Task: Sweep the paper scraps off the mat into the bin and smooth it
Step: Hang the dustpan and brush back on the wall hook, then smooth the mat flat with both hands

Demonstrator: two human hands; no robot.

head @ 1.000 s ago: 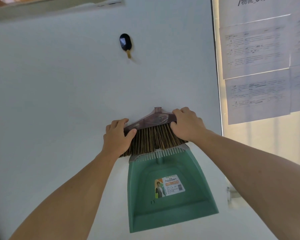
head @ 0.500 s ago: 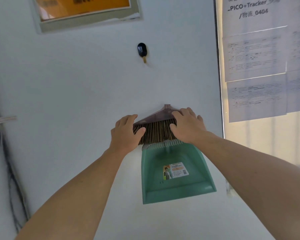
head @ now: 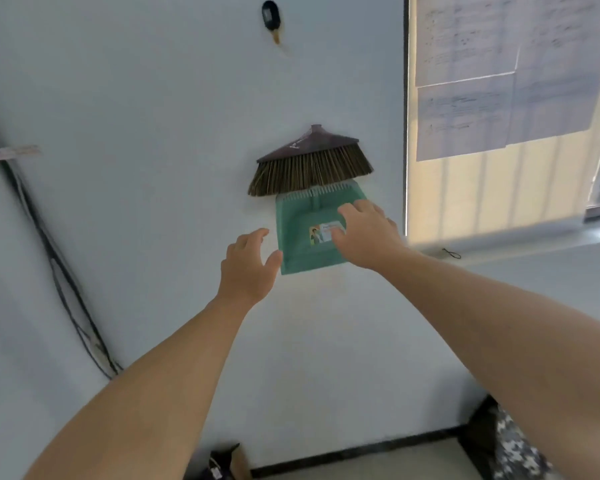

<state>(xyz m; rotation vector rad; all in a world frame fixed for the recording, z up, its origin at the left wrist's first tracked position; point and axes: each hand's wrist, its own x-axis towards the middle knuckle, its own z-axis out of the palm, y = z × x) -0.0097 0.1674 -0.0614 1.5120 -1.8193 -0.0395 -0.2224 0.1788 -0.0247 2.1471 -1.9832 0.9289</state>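
Fingers of the right hand are spread wide and flat, laid over the front of the green dustpan; they cover part of its printed label, though whether the palm presses on the plastic cannot be told. Fingers of the left hand are likewise open and loosely curved, holding nothing, with the thumb just beside the pan's lower left edge. Both bare forearms reach up from the bottom corners of the view.

That dustpan hangs flat against the pale wall, mouth downward, its comb-toothed upper edge tucked under the bristles of a broom head. This broom head has a dark brown cap and tan bristles fanned downward, and it sits on the wall directly above the pan, touching it. Neither hand touches the broom head.

Higher on the wall, near its top edge, is a small black hook. Right of the broom, a window carries several printed sheets of paper taped to the glass. Dark cables run down the wall's left side. At the wall's foot lies a pale floor with a dark baseboard; neither mat, scraps nor bin can be made out.
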